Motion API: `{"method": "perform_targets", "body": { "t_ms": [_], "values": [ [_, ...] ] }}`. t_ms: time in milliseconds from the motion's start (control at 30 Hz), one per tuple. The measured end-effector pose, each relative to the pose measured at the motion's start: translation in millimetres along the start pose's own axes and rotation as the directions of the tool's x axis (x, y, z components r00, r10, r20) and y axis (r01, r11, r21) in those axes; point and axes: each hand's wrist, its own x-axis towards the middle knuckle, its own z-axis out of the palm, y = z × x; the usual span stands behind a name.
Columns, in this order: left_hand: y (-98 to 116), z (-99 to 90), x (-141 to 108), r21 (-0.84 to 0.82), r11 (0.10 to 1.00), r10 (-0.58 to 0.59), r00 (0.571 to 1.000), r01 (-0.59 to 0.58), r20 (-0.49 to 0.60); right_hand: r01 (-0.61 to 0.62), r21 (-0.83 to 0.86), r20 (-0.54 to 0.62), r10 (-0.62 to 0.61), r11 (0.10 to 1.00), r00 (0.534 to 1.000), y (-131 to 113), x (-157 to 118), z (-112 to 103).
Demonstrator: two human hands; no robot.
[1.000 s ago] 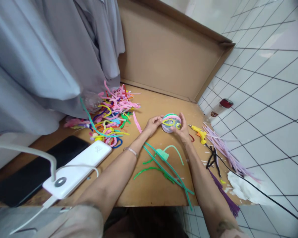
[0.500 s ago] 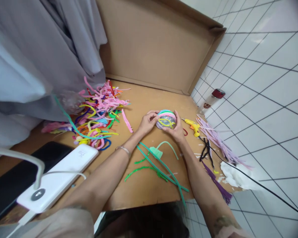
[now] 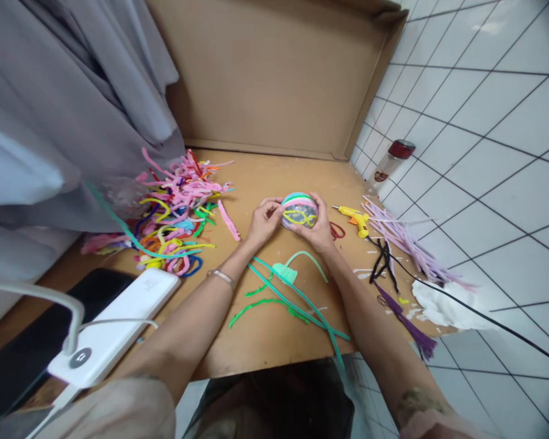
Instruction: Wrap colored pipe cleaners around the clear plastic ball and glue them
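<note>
A clear round ball (image 3: pixel 301 216) is banded with blue, green and pink pipe cleaners near its top, with yellow loops on the side facing me. My right hand (image 3: pixel 320 230) wraps round its right side, thumb below and fingers behind. At its left edge, the bent fingers and thumb of my left hand (image 3: pixel 264 221) press against the ball. Nearer to me on the table lie long teal pipe cleaners (image 3: pixel 297 299), a pale green piece (image 3: pixel 284 273) and fuzzy green strips (image 3: pixel 260 309).
A heap of coloured pipe cleaners (image 3: pixel 183 201) lies left, beside a white power bank (image 3: pixel 119 323). On the right are a yellow glue gun (image 3: pixel 357 219) with its black cord, lilac pipe cleaners (image 3: pixel 402 244), a purple bundle (image 3: pixel 407 323) and a red-lidded jar (image 3: pixel 391 164). Cardboard (image 3: pixel 274 79) stands behind.
The view has shifted slightly. Both hands and the ball appear a little further left and higher, and more of the red loop beside my right hand shows. The grip looks much the same.
</note>
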Motion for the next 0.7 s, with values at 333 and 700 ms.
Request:
{"method": "perform_targets", "body": {
  "t_ms": [333,700],
  "values": [
    [-6.8,-0.6,2.3,-0.057,0.998,-0.040,0.999,0.039,-0.012,0.074,-0.052,0.053,-0.071,0.996,0.996,-12.1,-2.5,-0.4],
    [-7.5,-0.7,4.4,-0.110,0.991,-0.074,0.997,0.073,-0.005,0.056,-0.043,0.008,-0.056,0.997,0.998,-3.6,1.0,-0.9]
  ]
}}
